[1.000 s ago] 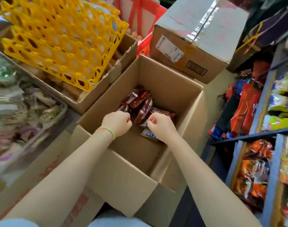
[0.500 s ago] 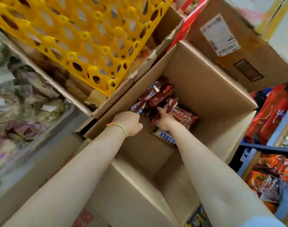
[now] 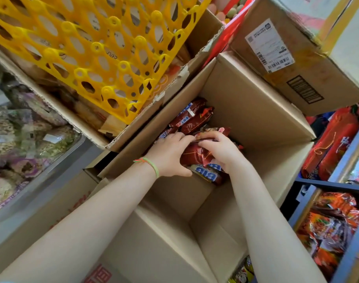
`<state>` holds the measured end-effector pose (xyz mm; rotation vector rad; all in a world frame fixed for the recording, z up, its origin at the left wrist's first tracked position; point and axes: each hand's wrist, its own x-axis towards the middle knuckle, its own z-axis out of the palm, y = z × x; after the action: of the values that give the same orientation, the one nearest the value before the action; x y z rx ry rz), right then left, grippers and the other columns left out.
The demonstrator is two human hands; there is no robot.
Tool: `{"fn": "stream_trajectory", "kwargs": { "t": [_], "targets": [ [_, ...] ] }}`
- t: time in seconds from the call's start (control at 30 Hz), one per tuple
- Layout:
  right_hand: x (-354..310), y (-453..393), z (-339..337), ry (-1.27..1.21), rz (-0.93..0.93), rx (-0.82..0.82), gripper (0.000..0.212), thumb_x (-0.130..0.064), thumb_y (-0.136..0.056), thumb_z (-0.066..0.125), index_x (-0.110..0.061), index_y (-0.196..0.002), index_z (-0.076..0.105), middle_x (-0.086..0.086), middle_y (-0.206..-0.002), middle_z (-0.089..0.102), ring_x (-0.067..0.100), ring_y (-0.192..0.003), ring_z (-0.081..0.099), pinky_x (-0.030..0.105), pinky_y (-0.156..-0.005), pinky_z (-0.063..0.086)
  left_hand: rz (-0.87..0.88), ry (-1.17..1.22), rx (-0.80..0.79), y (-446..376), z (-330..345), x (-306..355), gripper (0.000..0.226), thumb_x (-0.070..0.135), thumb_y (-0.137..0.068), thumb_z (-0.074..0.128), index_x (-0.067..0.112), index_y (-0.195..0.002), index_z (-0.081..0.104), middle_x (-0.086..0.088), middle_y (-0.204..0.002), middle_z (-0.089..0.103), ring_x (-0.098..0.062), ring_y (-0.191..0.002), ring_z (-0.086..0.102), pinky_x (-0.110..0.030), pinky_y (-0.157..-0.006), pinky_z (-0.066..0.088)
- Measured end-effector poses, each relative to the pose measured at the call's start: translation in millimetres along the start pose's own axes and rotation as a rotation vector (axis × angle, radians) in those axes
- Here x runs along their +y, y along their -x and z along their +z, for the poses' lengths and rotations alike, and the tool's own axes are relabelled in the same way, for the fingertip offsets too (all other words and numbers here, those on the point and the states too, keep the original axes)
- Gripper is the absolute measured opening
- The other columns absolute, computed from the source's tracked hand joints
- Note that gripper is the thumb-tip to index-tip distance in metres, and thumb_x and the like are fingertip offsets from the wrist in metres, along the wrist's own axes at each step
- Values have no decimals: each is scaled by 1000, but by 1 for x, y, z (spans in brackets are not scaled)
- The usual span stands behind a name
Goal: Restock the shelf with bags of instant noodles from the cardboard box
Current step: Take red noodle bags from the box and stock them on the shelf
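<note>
Left hand (image 3: 170,156) and right hand (image 3: 219,150) clasped 1 noodle bag (image 3: 195,155) inside the box (image 3: 256,111), fingers curled around it, long axis 8-to-2 o'clock.

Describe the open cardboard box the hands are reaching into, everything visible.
The open cardboard box is plain brown corrugated board, its flaps folded outward. It stands between a box holding a yellow crate and a taped box with a shipping label. It is mostly empty: dark red noodle bags lie at the bottom, where the left hand and right hand gather some.

Both hands (image 3: 195,152) clasp one red noodle bag (image 3: 196,155) inside the cardboard box (image 3: 246,111).
</note>
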<state>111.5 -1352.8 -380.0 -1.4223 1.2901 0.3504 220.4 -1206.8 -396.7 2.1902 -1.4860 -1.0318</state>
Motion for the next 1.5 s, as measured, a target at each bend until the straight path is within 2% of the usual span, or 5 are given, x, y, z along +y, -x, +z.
{"fn": "stream_trajectory", "kwargs": {
  "t": [0.23, 0.5, 0.73, 0.9, 1.5],
  "targets": [
    [-12, 1, 3, 150, 53, -29, 43, -48, -102, 42, -33, -142, 39, 17, -97, 71, 28, -73, 75, 33, -61, 60, -232, 82, 128, -1, -10, -6, 47, 30, -82, 68, 18, -123, 48, -6, -111, 68, -32, -100, 67, -40, -81, 56],
    [-12, -77, 39, 667, -152, -20, 54, -25, -102, 44, -35, -153, 27, 15, -143, 51, 34, -118, 58, 37, -93, 50, -384, 11, -35, -4, -6, -13, 63, 29, -89, 63, 8, -139, 31, -14, -126, 62, -34, -110, 64, -41, -87, 54],
    [15, -97, 51, 253, 13, 314, 61, -66, -88, 51, -18, -126, 53, 12, -135, 48, 35, -114, 57, 42, -98, 48, -380, 13, 1, -8, -8, -15, 55, 28, -90, 64, 10, -133, 36, -13, -123, 64, -33, -106, 66, -41, -84, 56],
    [35, -97, 37, 127, 15, 483, 26, -15, -90, 62, -25, -75, 43, 14, -111, 60, 27, -82, 61, 42, -81, 57, -373, -41, 11, -10, -6, -16, 56, 25, -91, 62, 9, -137, 34, -12, -119, 64, -33, -100, 67, -40, -76, 56],
    [29, 109, -64, -210, -476, 382, 23, -17, -89, 70, -31, -80, 54, -1, -96, 61, 27, -100, 67, 47, -71, 61, -462, 774, 393, 5, -19, 30, 57, 32, -82, 76, 15, -129, 49, -5, -125, 64, -26, -113, 62, -33, -95, 48]
  ]
}}
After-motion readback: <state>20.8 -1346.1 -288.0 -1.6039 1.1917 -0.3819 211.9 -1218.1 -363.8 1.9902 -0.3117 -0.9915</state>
